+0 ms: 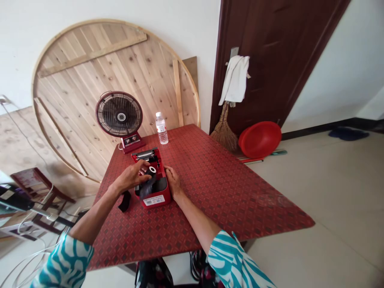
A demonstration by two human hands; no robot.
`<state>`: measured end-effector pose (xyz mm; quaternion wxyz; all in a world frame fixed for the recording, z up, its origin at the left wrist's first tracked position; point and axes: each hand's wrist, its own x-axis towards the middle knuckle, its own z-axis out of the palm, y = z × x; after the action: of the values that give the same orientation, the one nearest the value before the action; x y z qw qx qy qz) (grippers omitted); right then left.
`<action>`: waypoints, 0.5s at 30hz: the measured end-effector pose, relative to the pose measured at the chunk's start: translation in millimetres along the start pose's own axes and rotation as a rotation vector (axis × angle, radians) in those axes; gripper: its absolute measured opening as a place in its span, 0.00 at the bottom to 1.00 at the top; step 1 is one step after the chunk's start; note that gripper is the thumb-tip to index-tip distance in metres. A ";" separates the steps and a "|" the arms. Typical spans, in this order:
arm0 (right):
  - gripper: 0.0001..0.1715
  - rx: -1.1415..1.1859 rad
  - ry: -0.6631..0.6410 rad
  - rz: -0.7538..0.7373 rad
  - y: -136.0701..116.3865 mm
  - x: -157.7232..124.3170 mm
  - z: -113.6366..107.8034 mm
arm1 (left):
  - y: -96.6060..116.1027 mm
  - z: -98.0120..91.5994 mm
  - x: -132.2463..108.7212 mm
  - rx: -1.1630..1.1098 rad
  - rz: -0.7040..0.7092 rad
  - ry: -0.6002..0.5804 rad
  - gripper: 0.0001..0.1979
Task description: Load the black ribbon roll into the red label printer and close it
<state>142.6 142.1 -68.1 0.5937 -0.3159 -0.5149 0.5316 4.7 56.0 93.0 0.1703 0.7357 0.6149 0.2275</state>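
A small red box-shaped machine [156, 205], which looks like a receipt or label printer, stands on the table with its lid raised. A label is stuck on its near face, and a metal roller [146, 155] shows in the lid. Over its open bay, my left hand [133, 175] pinches a black roll [153, 170] with a white core. A loose dark strip [147, 189] hangs from the roll into the bay. My right hand [174, 182] grips the machine's right side, fingers curled at the edge. Beside its left lies a black strip-like object [124, 201].
The table [225, 192] has a red patterned top. Behind the machine stand a fan [120, 114] and a water bottle [162, 129]. A round wooden board [114, 72] leans on the wall. Right of the table are a broom [224, 132] and a red basin [261, 139].
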 end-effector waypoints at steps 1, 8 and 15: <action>0.19 -0.001 0.003 -0.001 -0.2 0.0 0.5 | 3.4 3.7 5.4 0.083 0.001 -0.001 0.18; 0.17 -0.026 0.022 -0.022 -6.9 -0.8 2.2 | 0.3 13.2 32.3 0.462 -0.037 -0.145 0.13; 0.16 -0.033 0.016 -0.020 -15.2 -1.6 1.6 | -15.9 25.6 54.9 0.378 -0.048 -0.265 0.07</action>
<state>145.9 136.7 -54.0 0.5977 -0.3249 -0.5219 0.5145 13.2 113.6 70.0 0.1141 0.7631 0.6361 0.0057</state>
